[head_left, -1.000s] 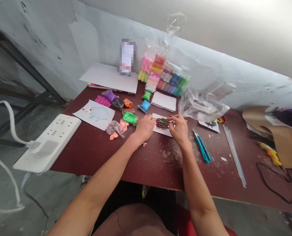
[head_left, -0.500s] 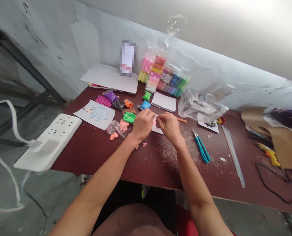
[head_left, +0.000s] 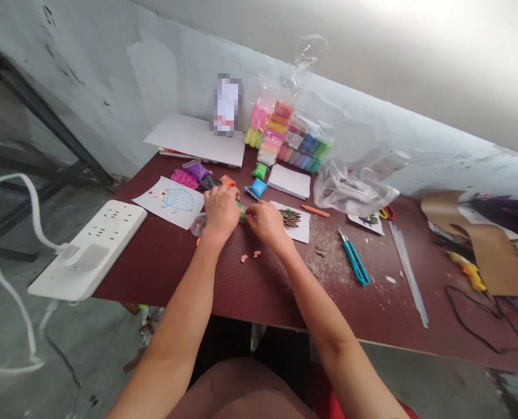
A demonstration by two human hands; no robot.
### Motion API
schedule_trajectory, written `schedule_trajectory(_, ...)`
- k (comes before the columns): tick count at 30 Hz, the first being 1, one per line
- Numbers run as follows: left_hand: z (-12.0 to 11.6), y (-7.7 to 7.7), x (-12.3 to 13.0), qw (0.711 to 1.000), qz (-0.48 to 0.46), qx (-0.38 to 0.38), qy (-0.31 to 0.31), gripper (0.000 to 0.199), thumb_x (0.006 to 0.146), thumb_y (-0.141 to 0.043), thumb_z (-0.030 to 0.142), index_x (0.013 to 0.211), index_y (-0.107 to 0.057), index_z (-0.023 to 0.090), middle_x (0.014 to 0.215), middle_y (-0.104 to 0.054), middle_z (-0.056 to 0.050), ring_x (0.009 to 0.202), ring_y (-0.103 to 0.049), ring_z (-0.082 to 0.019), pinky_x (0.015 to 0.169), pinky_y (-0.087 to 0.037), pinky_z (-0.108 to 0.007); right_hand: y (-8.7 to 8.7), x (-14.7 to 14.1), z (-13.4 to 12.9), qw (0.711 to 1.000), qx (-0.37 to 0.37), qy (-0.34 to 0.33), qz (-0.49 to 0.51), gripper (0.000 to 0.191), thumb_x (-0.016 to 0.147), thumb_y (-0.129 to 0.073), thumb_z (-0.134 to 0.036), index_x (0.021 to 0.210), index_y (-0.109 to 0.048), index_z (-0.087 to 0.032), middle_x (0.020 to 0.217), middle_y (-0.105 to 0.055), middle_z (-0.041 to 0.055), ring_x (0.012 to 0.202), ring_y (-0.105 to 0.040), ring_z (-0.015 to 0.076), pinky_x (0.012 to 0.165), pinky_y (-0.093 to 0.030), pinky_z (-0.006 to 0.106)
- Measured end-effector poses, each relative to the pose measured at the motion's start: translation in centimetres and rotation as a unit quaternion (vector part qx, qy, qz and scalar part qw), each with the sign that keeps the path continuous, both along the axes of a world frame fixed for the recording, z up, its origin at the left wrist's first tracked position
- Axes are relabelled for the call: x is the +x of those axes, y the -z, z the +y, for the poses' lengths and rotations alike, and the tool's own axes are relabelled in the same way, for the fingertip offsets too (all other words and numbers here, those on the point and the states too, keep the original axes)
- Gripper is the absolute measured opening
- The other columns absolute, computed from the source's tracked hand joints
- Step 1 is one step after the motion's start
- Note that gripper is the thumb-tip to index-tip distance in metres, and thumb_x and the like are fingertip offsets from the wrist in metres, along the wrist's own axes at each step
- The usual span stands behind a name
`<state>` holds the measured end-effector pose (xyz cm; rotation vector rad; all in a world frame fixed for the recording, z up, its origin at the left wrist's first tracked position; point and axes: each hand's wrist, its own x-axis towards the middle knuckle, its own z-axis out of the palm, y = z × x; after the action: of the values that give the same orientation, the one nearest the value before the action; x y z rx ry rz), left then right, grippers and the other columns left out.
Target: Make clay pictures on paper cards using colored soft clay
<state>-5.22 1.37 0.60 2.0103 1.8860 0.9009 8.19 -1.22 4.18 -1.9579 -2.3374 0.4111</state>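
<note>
My left hand (head_left: pixel 223 210) is closed on a packet of green modelling clay (head_left: pixel 241 211), which shows only as a strip between my hands. From the other side, the bent fingers of my right hand (head_left: pixel 265 222) pinch at the same packet. Just right of that hand lies a white card (head_left: pixel 301 234) with brown, seed-like pieces (head_left: pixel 291 219) and a bit of green on it. Two small pink clay bits (head_left: pixel 250 256) rest on the table below my hands. A clear plastic wrapper (head_left: pixel 198 224) is partly hidden behind my left hand.
Left stands a card with a hedgehog drawing (head_left: pixel 178 201), beside a white power strip (head_left: pixel 88 250). Behind are a blue clay packet (head_left: pixel 256 188), white cards (head_left: pixel 289 181) and bagged clay (head_left: pixel 280 137). At right lie turquoise snips (head_left: pixel 355 259), glue sticks (head_left: pixel 410 273) and a yellow glue gun (head_left: pixel 468 270).
Both hands have moved left, off the white card, to the green clay packet. The card with its brown pieces is now uncovered, and a few brown pieces on the table have come into view.
</note>
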Motion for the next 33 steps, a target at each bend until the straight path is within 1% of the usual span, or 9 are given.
schedule_trajectory(5, 0.8, 1.0, 0.1, 0.998, -0.040, 0.040, 0.030, 0.031, 0.088, -0.049, 0.001, 0.087, -0.074, 0.019, 0.108, -0.076, -0.015, 0.109, -0.067, -0.032, 0.102, -0.050, -0.048, 0.7, -0.4, 0.1, 0.999, 0.005, 0.011, 0.031, 0.023, 0.102, -0.063, -0.028, 0.110, -0.084, -0.022, 0.114, -0.079, 0.0118, 0.110, -0.070, 0.0266, 0.090, -0.048, 0.032)
schedule_trajectory(9, 1.3, 0.9, 0.1, 0.990, -0.115, 0.076, 0.034, 0.033, 0.086, -0.048, -0.001, 0.091, -0.074, 0.019, 0.102, -0.076, -0.010, 0.107, -0.068, -0.028, 0.103, -0.053, -0.044, 1.7, 0.0, -0.2, 0.990, 0.036, 0.051, 0.123, 0.027, 0.102, -0.059, -0.022, 0.113, -0.084, -0.023, 0.112, -0.081, 0.0098, 0.104, -0.072, 0.0240, 0.091, -0.049, 0.031)
schedule_trajectory(12, 1.3, 0.4, 0.2, 0.977, -0.181, 0.095, 0.051, 0.033, 0.087, -0.049, 0.000, 0.096, -0.074, 0.019, 0.100, -0.077, -0.007, 0.104, -0.070, -0.023, 0.103, -0.055, -0.041, 2.4, 0.6, -0.3, 0.969, 0.082, 0.073, 0.223, 0.029, 0.101, -0.057, -0.021, 0.114, -0.083, -0.022, 0.111, -0.081, 0.0081, 0.095, -0.071, 0.0207, 0.090, -0.050, 0.031)
schedule_trajectory(15, 1.1, -0.1, 0.5, 0.960, -0.251, 0.094, 0.081, 0.028, 0.090, -0.052, 0.004, 0.102, -0.074, 0.018, 0.104, -0.078, -0.007, 0.102, -0.071, -0.021, 0.101, -0.057, -0.039, 3.0, 1.4, -0.2, 0.936, 0.098, 0.094, 0.325, 0.023, 0.096, -0.062, -0.025, 0.106, -0.082, -0.019, 0.099, -0.081, 0.0061, 0.081, -0.067, 0.0183, 0.083, -0.051, 0.030)
schedule_trajectory(18, 1.1, -0.1, 1.0, 0.941, -0.314, 0.070, 0.101, 0.026, 0.092, -0.055, 0.009, 0.111, -0.073, 0.016, 0.112, -0.078, -0.010, 0.105, -0.072, -0.020, 0.100, -0.058, -0.037, 3.1, 2.0, 0.0, 0.907, 0.093, 0.118, 0.393, 0.021, 0.091, -0.065, -0.026, 0.102, -0.081, -0.017, 0.087, -0.078, 0.0041, 0.072, -0.061, 0.0168, 0.072, -0.049, 0.028)
schedule_trajectory(20, 1.1, 0.1, 1.2, 0.936, -0.332, 0.036, 0.110, 0.029, 0.092, -0.057, 0.009, 0.116, -0.072, 0.015, 0.115, -0.078, -0.010, 0.106, -0.073, -0.021, 0.101, -0.058, -0.036, 3.1, 2.3, -0.1, 0.897, 0.096, 0.125, 0.412, 0.024, 0.089, -0.066, -0.028, 0.105, -0.082, -0.017, 0.085, -0.077, 0.0037, 0.068, -0.058, 0.0158, 0.067, -0.047, 0.027)
schedule_trajectory(24, 1.0, 0.2, 1.3, 0.939, -0.310, -0.032, 0.144, 0.037, 0.086, -0.054, 0.002, 0.115, -0.074, 0.014, 0.108, -0.079, -0.010, 0.101, -0.074, -0.021, 0.097, -0.059, -0.036, 2.5, 3.0, -0.2, 0.901, 0.112, 0.111, 0.405, 0.027, 0.090, -0.064, -0.027, 0.106, -0.084, -0.018, 0.092, -0.080, 0.0054, 0.071, -0.060, 0.0157, 0.071, -0.048, 0.028)
schedule_trajectory(28, 0.8, -0.1, 1.3, 0.935, -0.315, -0.024, 0.160, 0.046, 0.084, -0.049, -0.001, 0.119, -0.074, 0.016, 0.104, -0.078, -0.008, 0.097, -0.073, -0.019, 0.093, -0.060, -0.034, 2.0, 4.0, 0.1, 0.920, 0.075, 0.073, 0.378, 0.024, 0.088, -0.063, -0.022, 0.098, -0.085, -0.018, 0.092, -0.082, 0.0059, 0.072, -0.063, 0.0165, 0.076, -0.049, 0.030)
schedule_trajectory(33, 0.7, -0.1, 1.4, 0.934, -0.312, -0.005, 0.173, 0.049, 0.084, -0.048, -0.001, 0.123, -0.072, 0.015, 0.101, -0.076, -0.007, 0.095, -0.071, -0.018, 0.091, -0.060, -0.034, 1.4, 4.8, 0.5, 0.919, 0.025, 0.055, 0.389, 0.023, 0.084, -0.071, -0.024, 0.100, -0.085, -0.017, 0.087, -0.080, 0.0046, 0.070, -0.061, 0.0159, 0.075, -0.048, 0.030)
